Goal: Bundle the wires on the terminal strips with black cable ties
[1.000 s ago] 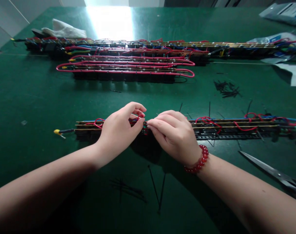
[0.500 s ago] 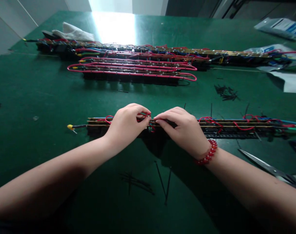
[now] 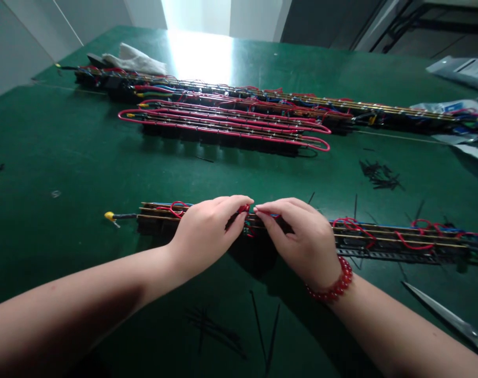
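A long dark strip assembly with brass rails (image 3: 380,234) and red and blue wires lies across the green table in front of me. Over its left-middle part, my left hand (image 3: 209,231) pinches a red wire (image 3: 244,208) between thumb and forefinger. My right hand (image 3: 301,236), wearing a red bead bracelet, is closed in a pinch just to the right, its fingertips nearly meeting the left ones. What sits in the right fingertips is too small to make out. A yellow-tipped lead (image 3: 109,216) sticks out at the strip's left end.
Thin black cable ties (image 3: 215,328) lie near me, with another pile (image 3: 380,176) at the right. Scissors (image 3: 447,312) rest at the lower right. Farther back are a red-wired assembly (image 3: 231,126), a longer strip (image 3: 321,100), a white cloth (image 3: 138,59) and plastic bags (image 3: 461,71).
The camera view has tilted and shifted, so the scene sits lower. My hands stay over the same part of the strip, their fingertips slightly closer together. Both remain pinched.
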The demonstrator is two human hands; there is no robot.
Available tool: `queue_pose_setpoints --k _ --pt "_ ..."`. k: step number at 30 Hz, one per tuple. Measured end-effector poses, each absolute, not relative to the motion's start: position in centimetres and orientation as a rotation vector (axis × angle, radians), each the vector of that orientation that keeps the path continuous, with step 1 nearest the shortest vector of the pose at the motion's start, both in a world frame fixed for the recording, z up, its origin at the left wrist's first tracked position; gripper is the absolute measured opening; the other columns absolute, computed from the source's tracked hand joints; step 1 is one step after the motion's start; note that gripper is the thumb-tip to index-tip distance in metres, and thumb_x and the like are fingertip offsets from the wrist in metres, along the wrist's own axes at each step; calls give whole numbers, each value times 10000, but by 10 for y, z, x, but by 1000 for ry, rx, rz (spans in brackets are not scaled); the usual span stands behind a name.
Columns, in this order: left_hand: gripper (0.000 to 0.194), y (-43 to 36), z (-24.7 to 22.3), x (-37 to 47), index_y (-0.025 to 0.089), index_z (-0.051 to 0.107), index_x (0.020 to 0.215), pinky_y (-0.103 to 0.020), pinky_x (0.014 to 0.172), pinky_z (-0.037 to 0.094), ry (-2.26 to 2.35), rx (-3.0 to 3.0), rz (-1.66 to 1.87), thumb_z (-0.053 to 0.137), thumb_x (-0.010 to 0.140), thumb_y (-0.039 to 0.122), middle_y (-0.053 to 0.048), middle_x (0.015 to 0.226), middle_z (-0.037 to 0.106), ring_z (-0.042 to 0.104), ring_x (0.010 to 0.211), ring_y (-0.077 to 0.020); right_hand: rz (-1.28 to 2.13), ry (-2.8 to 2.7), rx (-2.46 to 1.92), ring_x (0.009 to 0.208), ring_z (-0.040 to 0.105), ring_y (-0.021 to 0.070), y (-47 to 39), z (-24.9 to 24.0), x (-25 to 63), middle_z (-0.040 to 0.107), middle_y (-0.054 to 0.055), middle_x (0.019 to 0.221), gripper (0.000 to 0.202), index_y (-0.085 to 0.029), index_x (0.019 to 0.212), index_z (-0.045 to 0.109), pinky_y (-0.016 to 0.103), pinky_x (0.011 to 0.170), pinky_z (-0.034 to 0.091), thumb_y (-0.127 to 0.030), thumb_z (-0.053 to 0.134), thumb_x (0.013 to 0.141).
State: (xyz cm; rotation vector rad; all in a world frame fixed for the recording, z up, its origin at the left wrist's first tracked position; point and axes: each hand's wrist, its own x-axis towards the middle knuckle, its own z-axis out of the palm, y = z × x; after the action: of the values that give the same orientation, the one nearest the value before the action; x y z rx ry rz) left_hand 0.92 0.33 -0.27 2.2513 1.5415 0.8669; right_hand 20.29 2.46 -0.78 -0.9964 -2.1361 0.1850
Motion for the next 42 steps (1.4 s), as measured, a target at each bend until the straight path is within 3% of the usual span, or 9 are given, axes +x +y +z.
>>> queue_pose_setpoints --k 6,16,27,42 --pt "173 1 2 9 223 682 1086 -244 797 571 1560 2255 891 616 930 192 10 1043 774 740 900 -148 293 -2070 -1062 805 737 167 21 -8 202 752 9 893 82 -216 976 624 295 726 572 -213 674 911" --pt "212 -3 4 8 221 647 1141 -196 869 578 1529 2175 961 634 930 209 19 1108 765 745 964 -111 301 -2136 -1103 807 709 178 21 -5 203 752 19 877 12 -218 915 638 301 733 530 -223 649 914" --pt "256 0 5 6 222 705 1153 -287 938 571 1493 2339 869 550 949 216 -24 1151 757 709 1042 -165 294 -2124 -1122 832 707 191 20 -5 202 758 17 868 79 -249 886 667 343 774 550 -255 611 942" --pt "283 -1 7 6 202 692 1175 -314 984 551 1386 2378 853 513 955 192 -59 1175 716 670 1081 -172 268 -2100 -1095 826 706 190 20 -5 203 754 8 849 104 -255 869 672 336 770 556 -228 604 943"
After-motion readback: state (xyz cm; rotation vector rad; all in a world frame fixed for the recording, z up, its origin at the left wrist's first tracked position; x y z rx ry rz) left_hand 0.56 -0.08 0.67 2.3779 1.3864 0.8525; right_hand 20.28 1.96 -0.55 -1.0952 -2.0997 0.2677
